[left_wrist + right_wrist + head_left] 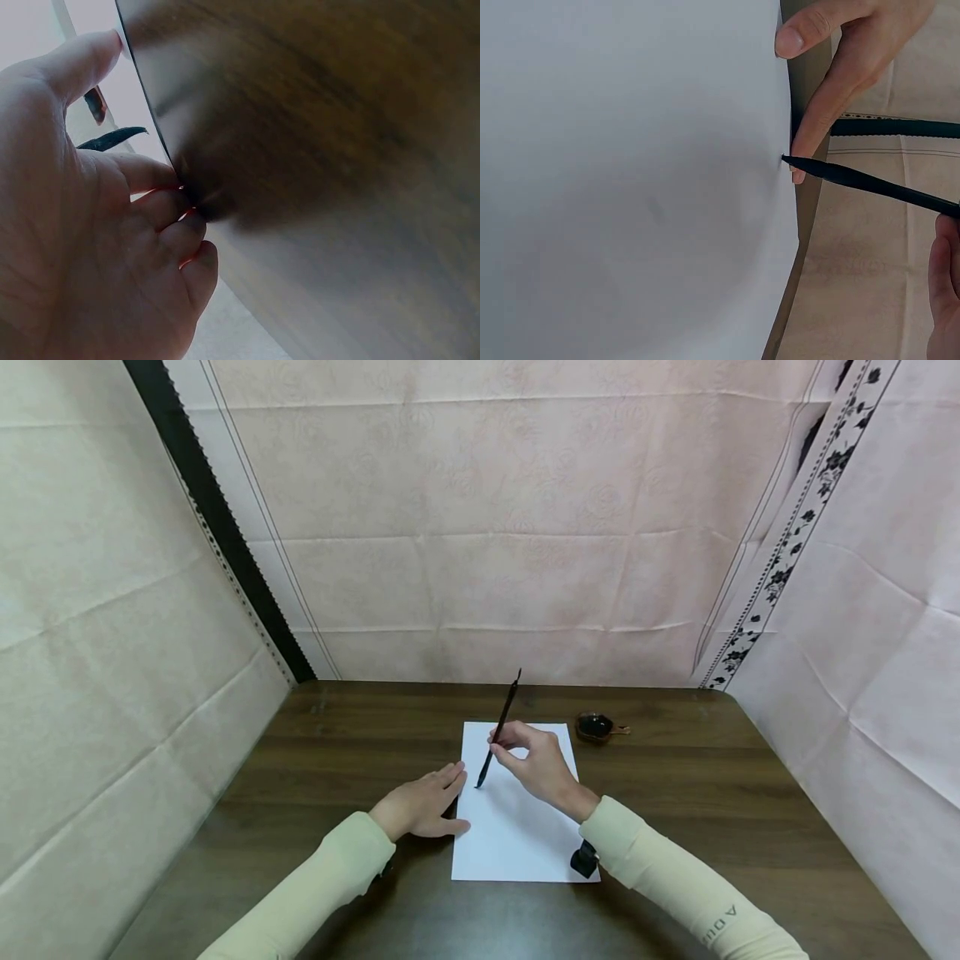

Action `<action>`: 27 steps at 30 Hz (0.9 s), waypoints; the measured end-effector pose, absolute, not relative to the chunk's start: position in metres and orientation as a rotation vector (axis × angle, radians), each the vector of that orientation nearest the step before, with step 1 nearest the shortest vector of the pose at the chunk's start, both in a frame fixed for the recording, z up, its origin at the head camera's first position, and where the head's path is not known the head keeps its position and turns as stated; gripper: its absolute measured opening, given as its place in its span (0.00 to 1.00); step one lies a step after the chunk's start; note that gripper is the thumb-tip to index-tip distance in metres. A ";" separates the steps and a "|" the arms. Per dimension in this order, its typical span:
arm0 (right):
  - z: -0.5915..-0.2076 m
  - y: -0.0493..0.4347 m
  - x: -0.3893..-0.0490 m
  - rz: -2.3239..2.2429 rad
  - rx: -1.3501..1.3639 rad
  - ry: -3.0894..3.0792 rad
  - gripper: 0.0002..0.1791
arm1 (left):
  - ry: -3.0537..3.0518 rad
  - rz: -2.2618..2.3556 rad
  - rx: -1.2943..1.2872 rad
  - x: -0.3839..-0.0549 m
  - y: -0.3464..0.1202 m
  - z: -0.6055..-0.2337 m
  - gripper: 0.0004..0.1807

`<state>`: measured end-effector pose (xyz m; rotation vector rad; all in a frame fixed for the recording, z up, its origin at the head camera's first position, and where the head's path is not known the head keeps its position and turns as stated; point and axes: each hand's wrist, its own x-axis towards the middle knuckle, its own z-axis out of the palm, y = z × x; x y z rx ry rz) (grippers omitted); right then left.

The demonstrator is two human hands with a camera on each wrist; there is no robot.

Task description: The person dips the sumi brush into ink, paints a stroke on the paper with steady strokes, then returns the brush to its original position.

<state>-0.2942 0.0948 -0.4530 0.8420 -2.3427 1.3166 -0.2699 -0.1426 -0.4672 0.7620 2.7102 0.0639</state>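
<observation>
A white sheet of paper (pixel 517 852) lies on the brown table. My right hand (pixel 543 768) pinches a dark brush (pixel 506 710) partway up its handle. The brush is tilted, its dark tip low at the paper's left part; whether it touches is hard to tell. My left hand (pixel 423 806) rests at the left edge of the sheet, thumb and fingertips on the border. In the left wrist view the palm of that hand (pixel 90 232) shows, with the brush tip (pixel 112 139) beyond it. The right wrist view catches the brush (pixel 855 178) and a few right-hand fingers (pixel 940 277).
Just right of the paper's top corner stands a small dark dish (pixel 595 727) with black liquid and a short handle. Pale cloth (pixel 487 527) hangs behind the wooden table (pixel 360 727) and on both sides. A black wrist device (pixel 584 860) overlaps the sheet's lower right corner.
</observation>
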 end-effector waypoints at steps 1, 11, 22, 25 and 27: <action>-0.453 0.095 -0.294 1.310 0.843 -2.346 0.09 | 2.710 0.063 0.759 -0.270 -0.143 -0.467 0.51; -0.451 0.098 -0.296 1.217 0.858 -2.366 0.10 | 2.714 0.065 0.749 -0.269 -0.142 -0.468 0.50; -0.449 0.108 -0.294 1.169 0.844 -2.355 0.10 | 2.712 0.077 0.760 -0.268 -0.142 -0.467 0.50; -0.446 0.111 -0.293 1.164 0.839 -2.361 0.09 | 2.711 0.078 0.754 -0.268 -0.142 -0.467 0.50; -0.445 0.114 -0.293 1.164 0.833 -2.369 0.09 | 2.712 0.083 0.760 -0.268 -0.142 -0.466 0.50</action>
